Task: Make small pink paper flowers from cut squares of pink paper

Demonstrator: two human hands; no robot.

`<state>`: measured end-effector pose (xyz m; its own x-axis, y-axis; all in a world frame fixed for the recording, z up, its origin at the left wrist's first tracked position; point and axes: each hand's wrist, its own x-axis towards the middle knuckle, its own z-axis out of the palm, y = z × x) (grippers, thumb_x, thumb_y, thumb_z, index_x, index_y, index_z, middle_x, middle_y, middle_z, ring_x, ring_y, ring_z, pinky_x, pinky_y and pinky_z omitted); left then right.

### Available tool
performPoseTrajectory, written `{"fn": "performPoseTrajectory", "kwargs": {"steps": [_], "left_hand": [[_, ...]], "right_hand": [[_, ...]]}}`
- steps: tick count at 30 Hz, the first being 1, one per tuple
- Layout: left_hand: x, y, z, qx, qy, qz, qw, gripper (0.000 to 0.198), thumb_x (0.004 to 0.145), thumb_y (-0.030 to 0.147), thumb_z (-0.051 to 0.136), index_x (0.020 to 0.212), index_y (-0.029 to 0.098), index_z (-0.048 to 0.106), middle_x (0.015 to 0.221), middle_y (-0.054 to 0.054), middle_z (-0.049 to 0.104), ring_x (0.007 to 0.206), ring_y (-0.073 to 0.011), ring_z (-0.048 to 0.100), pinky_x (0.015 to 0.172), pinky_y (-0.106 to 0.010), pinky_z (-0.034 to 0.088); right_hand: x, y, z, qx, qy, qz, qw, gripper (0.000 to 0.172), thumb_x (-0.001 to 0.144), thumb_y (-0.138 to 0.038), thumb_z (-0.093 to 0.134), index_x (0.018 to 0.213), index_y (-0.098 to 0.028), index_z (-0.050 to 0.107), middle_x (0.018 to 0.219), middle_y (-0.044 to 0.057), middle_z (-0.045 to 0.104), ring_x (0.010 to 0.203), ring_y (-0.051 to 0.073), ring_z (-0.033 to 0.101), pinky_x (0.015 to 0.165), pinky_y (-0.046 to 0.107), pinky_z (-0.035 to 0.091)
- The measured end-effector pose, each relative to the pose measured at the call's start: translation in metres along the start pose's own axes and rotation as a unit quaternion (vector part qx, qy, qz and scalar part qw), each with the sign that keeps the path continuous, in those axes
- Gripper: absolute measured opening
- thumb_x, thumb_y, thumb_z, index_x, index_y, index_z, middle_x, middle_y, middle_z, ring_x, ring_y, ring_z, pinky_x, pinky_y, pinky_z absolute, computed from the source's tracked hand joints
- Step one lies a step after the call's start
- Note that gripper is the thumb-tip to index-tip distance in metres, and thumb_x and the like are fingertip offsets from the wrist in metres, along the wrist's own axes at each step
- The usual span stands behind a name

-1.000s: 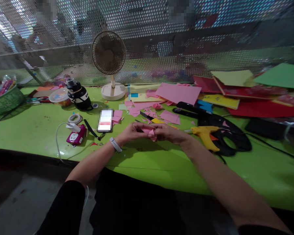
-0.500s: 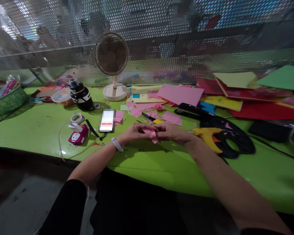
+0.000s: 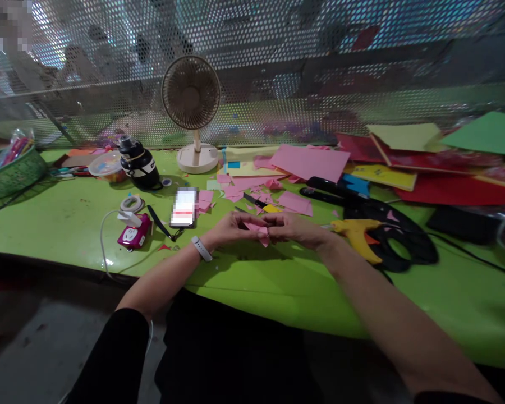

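A small piece of pink paper [image 3: 258,230], which looks folded, is held between both hands just above the green table [image 3: 244,275]. My left hand [image 3: 231,227] is closed on its left side, thumb in front. From the right, my right hand [image 3: 292,227] pinches the same piece, its fingertips close to the left ones. Just beyond the hands lie pink paper scraps [image 3: 265,196] and a cutter knife [image 3: 256,200] with a dark body. A yellow glue gun [image 3: 359,233] rests on a black stand to the right of my right hand.
A phone [image 3: 184,207], a purple power adapter [image 3: 134,231] and a tape roll [image 3: 132,203] lie left. Behind them stand a black bottle [image 3: 139,163] and a fan [image 3: 197,157]. Coloured sheets [image 3: 446,188] are piled at the back right, before a perforated metal screen [image 3: 269,73].
Both hands stay in nearly the same place. The pink paper between the fingers has shifted very slightly; nothing else on the table has moved.
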<state>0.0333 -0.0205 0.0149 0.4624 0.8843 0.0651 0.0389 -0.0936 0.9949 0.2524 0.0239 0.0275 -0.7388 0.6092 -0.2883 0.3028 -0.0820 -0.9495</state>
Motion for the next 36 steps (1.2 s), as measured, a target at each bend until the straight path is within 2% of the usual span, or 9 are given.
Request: {"fn": "performPoseTrajectory", "kwargs": {"steps": [8,17,22,26,32,36], "left_hand": [[0.0,-0.002,0.0,0.016,0.002,0.008,1.0,0.038,0.075,0.036,0.086,0.107,0.016,0.079,0.102,-0.012,0.079,0.086,-0.0146,0.072,0.088,-0.035,0.058],[0.001,0.001,0.001,0.012,0.0,0.011,1.0,0.048,0.074,0.045,0.085,0.109,0.013,0.078,0.101,-0.013,0.079,0.084,-0.0163,0.074,0.086,-0.034,0.06],[0.002,0.001,0.001,0.013,0.004,0.016,1.0,0.047,0.074,0.045,0.085,0.108,0.014,0.078,0.101,-0.013,0.079,0.083,-0.0157,0.074,0.086,-0.034,0.06],[0.002,0.001,0.001,0.008,-0.015,0.017,1.0,0.051,0.075,0.046,0.084,0.114,0.013,0.077,0.104,-0.014,0.078,0.086,-0.0165,0.074,0.088,-0.034,0.06],[0.002,-0.002,0.0,-0.014,-0.028,0.029,0.999,0.05,0.077,0.038,0.084,0.121,0.016,0.073,0.109,-0.013,0.077,0.089,-0.0151,0.072,0.087,-0.033,0.059],[0.003,-0.003,-0.001,-0.019,-0.039,0.02,0.999,0.051,0.078,0.033,0.084,0.125,0.016,0.071,0.112,-0.014,0.075,0.087,-0.0141,0.071,0.085,-0.032,0.059]], "right_hand": [[0.001,0.002,0.004,-0.002,0.002,0.003,1.0,0.035,0.078,-0.045,0.076,0.103,-0.021,0.069,0.087,0.007,0.071,0.073,0.019,0.062,0.059,0.032,0.04],[-0.001,-0.001,-0.002,-0.014,-0.014,-0.015,1.0,0.049,0.077,-0.052,0.078,0.112,-0.018,0.069,0.094,0.006,0.07,0.07,0.014,0.056,0.06,0.028,0.036],[-0.001,-0.002,-0.004,-0.001,-0.014,-0.016,1.0,0.049,0.075,-0.049,0.081,0.112,-0.02,0.07,0.104,0.008,0.069,0.078,0.016,0.06,0.066,0.03,0.043],[0.0,0.0,-0.006,-0.003,0.003,-0.021,1.0,0.047,0.074,-0.045,0.083,0.113,-0.021,0.072,0.107,0.008,0.07,0.087,0.019,0.063,0.073,0.032,0.047],[0.001,0.001,-0.006,-0.003,-0.006,-0.022,1.0,0.062,0.075,-0.04,0.082,0.133,-0.025,0.068,0.119,0.009,0.07,0.091,0.02,0.063,0.075,0.034,0.05],[0.0,-0.003,-0.003,0.001,-0.002,-0.022,1.0,0.062,0.074,-0.038,0.083,0.133,-0.027,0.069,0.119,0.008,0.071,0.091,0.02,0.063,0.076,0.034,0.051]]}}
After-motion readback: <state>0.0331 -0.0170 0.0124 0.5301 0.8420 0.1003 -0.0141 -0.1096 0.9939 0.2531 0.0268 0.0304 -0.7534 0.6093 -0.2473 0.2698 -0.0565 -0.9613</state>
